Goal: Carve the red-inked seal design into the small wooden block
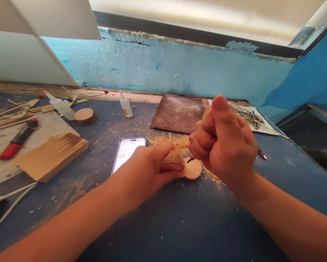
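My left hand [149,163] is closed round a carved block of wood [172,162] with dark reddish lines on its side. Beside it on the table lies a pale round wood slice [193,169], which the block seems to touch. My right hand [224,136] makes a fist, thumb on top, just above the slice. From the bottom of that fist pokes the dark narrow tip of a carving tool [190,160], pointing at the block and slice. The fingers hide the rest of the tool. Wood shavings [168,139] are scattered around the work.
A lit phone [127,151] lies behind my left wrist. Leftward are a wood block [52,156], a red-and-black cutter [18,140], sticks, a thick wood slice [86,115] and a glue bottle [126,105]. Behind lies brown sandpaper [176,112]; a pen-like object [262,154] is at right.
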A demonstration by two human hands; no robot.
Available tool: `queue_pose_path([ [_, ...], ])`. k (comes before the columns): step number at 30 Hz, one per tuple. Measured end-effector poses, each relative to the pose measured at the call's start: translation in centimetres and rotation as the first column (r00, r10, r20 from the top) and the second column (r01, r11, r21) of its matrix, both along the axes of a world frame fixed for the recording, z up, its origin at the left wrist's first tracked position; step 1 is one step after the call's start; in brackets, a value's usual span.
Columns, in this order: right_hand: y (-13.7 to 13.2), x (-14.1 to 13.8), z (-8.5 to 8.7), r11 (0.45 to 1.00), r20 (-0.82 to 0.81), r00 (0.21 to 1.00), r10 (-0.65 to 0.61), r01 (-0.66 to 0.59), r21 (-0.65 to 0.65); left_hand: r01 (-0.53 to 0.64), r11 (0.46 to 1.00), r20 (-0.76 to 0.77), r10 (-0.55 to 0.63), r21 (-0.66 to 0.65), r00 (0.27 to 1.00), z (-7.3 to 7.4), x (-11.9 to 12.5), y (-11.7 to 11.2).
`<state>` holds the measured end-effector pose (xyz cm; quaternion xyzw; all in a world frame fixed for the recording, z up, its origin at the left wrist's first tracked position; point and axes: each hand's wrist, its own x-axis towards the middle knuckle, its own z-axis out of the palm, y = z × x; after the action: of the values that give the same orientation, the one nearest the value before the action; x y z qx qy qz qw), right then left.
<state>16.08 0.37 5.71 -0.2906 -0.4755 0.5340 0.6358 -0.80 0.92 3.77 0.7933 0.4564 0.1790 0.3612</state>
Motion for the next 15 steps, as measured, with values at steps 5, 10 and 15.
queue_pose_path([
  [5,-0.01,-0.13,-0.19,1.0,0.035,0.999,0.005,-0.004,-0.031,0.022,1.0,0.015,-0.022,-0.021,1.0,-0.03,0.04,-0.01],
  [10,0.32,-0.04,-0.59,0.999,0.062,0.998,-0.008,0.011,-0.045,0.03,0.999,0.045,-0.029,-0.026,0.999,-0.03,0.04,-0.17],
  [15,0.72,0.18,-0.68,0.999,0.032,0.999,0.012,-0.011,-0.035,0.007,1.0,0.008,-0.007,-0.001,1.0,-0.02,-0.05,-0.21],
])
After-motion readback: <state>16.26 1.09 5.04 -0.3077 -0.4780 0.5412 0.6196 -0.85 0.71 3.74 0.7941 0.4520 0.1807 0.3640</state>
